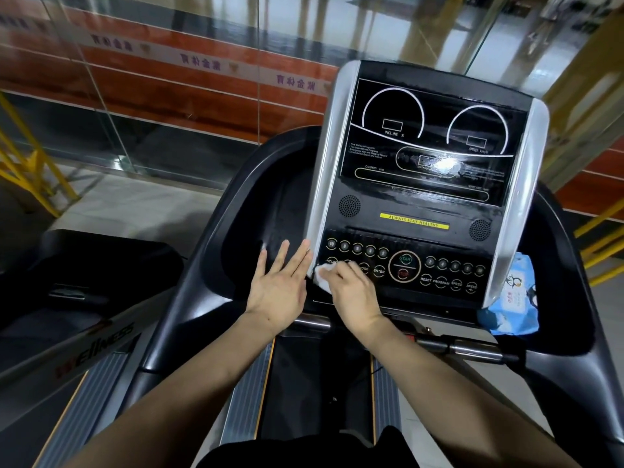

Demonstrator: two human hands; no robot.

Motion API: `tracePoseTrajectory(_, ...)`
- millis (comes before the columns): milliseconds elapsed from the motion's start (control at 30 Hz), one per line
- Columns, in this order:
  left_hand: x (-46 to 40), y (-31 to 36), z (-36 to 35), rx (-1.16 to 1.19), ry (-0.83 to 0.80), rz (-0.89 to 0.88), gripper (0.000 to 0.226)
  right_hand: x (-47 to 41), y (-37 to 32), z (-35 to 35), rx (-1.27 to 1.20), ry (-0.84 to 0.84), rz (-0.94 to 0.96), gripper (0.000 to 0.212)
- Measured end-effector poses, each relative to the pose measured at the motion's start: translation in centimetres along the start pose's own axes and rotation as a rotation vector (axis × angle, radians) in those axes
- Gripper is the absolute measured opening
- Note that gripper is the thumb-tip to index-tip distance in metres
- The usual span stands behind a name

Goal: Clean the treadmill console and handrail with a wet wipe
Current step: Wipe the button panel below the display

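The treadmill console [422, 184] is a black panel with silver side trims, dial displays on top and rows of round buttons below. My right hand [351, 292] presses a crumpled white wet wipe [320, 280] against the lower left corner of the button panel. Beside it, my left hand [280, 285] is spread flat with fingers apart, holding nothing, over the black tray left of the console. The dark curved handrail [202, 285] runs down the left side, with a metal crossbar [472, 349] under the console.
A blue pack of wet wipes [510, 298] rests in the tray right of the console. Another treadmill [84, 319] stands close on the left. A glass wall [169, 96] and yellow railings [30, 163] lie beyond. The running belt [304, 383] is below my arms.
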State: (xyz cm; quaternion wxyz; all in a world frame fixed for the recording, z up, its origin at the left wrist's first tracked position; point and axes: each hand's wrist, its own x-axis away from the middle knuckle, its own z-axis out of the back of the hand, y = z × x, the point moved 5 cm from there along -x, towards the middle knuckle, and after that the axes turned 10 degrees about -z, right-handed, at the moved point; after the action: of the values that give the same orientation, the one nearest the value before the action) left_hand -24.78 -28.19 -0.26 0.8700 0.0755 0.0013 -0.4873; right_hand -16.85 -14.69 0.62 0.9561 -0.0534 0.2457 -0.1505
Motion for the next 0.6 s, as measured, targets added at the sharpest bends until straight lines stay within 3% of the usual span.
tracePoseTrajectory(133, -0.1, 0.1, 0.2, -0.014, -0.021, 0.008, 0.064, -1.7, 0.4, 0.8, 0.034, -0.013, 0.038, 0.039)
tracePoseTrajectory(300, 0.1, 0.3, 0.2, -0.016, -0.054, 0.022, 0.067, -6.5, 0.2, 2.6, 0.047, 0.019, -0.211, 0.040)
tracePoseTrajectory(500, 0.1, 0.2, 0.3, -0.026, -0.065, 0.011, 0.068, -2.7, 1.4, 1.9, -0.022, 0.009, -0.235, 0.048)
tracePoseTrajectory(600, 0.1, 0.1, 0.3, -0.020, -0.065, 0.004, 0.068, -1.7, 4.8, 2.4, -0.085, 0.050, -0.402, 0.039)
